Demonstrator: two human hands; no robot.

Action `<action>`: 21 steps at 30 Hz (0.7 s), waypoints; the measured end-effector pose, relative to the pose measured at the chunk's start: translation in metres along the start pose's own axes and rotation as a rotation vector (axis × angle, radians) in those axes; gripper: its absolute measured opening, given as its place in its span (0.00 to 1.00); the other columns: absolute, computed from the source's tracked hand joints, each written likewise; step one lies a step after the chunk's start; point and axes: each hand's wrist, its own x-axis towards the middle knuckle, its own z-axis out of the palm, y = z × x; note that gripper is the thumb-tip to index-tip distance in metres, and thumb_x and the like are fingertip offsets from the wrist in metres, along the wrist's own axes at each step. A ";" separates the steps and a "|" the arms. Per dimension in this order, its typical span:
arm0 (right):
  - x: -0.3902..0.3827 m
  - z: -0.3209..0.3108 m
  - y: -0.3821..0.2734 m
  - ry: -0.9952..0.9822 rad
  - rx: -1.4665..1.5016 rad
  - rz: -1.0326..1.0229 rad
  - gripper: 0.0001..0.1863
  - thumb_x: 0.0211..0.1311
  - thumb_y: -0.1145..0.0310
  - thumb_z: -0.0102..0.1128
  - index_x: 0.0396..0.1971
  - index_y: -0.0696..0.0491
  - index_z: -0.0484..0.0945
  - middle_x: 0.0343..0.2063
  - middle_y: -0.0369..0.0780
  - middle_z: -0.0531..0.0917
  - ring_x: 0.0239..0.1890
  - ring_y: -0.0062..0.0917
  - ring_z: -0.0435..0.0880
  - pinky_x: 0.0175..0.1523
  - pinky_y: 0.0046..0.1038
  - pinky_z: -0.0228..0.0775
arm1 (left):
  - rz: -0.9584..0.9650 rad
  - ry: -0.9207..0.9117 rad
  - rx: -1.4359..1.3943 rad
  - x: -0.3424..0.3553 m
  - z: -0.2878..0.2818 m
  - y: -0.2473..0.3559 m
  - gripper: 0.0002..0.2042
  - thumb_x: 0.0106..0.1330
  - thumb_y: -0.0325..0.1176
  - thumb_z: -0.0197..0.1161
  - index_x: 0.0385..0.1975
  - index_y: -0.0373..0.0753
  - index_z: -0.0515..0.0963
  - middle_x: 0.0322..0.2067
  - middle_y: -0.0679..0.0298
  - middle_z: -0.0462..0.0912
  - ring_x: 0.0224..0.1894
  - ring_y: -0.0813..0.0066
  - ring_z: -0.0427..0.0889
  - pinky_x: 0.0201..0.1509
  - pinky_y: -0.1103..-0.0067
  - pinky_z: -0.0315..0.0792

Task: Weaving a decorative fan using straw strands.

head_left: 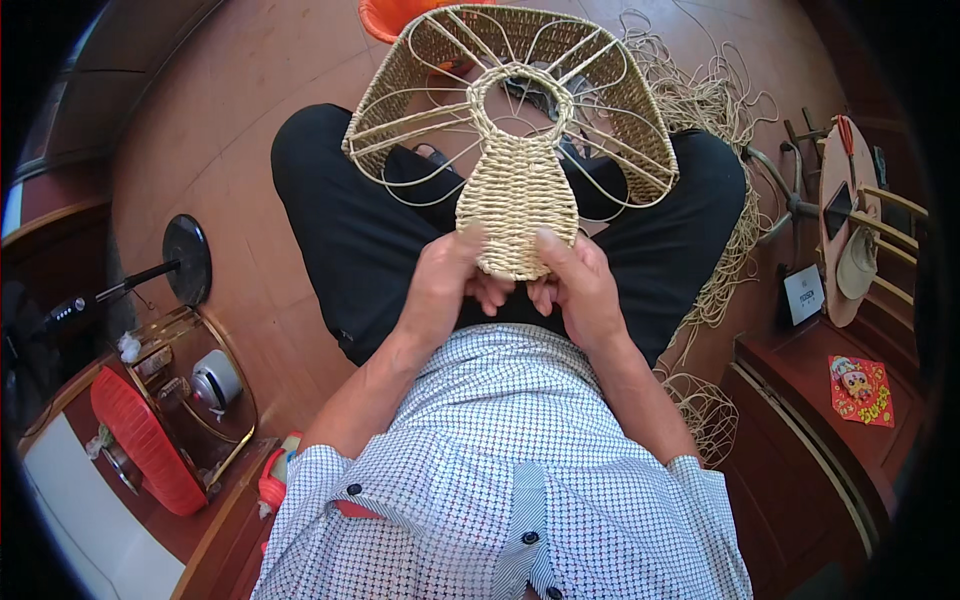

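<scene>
**Pinch Hold at the Near End of the Woven Panel**

Both of your hands are closed narrowly on the woven panel (517, 205), one at each side of its near end. Your left hand (450, 270) grips the left edge; its thumb is blurred, so its exact contact cannot be told. Your right hand (580, 280) lays its thumb on the upper face, with its fingers curled below the near edge.

Position: the panel lies in front of your shirt (520, 400), above the gap between your trouser legs (320, 190). Its far end joins the braided ring (521, 71) of the wire-framed basket (632, 100), whose woven wall curves round the far side and both flanks.

Step in hand: judged from the grip, you are shaping or checking the panel's near edge. Weave fills this panel, whereas the wrapped spokes (412, 122) have open gaps between them.

Next move: this likely calls for a steady hold on one edge while the opposite thumb presses the strands level. Avoid pulling toward yourself, as that could load the joint at the ring.

Orientation: the long axis runs from the ring toward your torso, nearly straight up and down in the view. The narrow neck points away from you; the panel broadens midway, and the blunt near end points at you. Its broad face is turned upward.
</scene>
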 end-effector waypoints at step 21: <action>0.012 -0.024 0.017 0.228 -0.344 -0.447 0.21 0.74 0.71 0.50 0.60 0.65 0.77 0.58 0.45 0.84 0.59 0.32 0.84 0.64 0.31 0.73 | 0.639 0.160 1.607 0.051 -0.041 0.010 0.08 0.66 0.29 0.62 0.43 0.36 0.78 0.35 0.52 0.83 0.41 0.50 0.83 0.50 0.59 0.73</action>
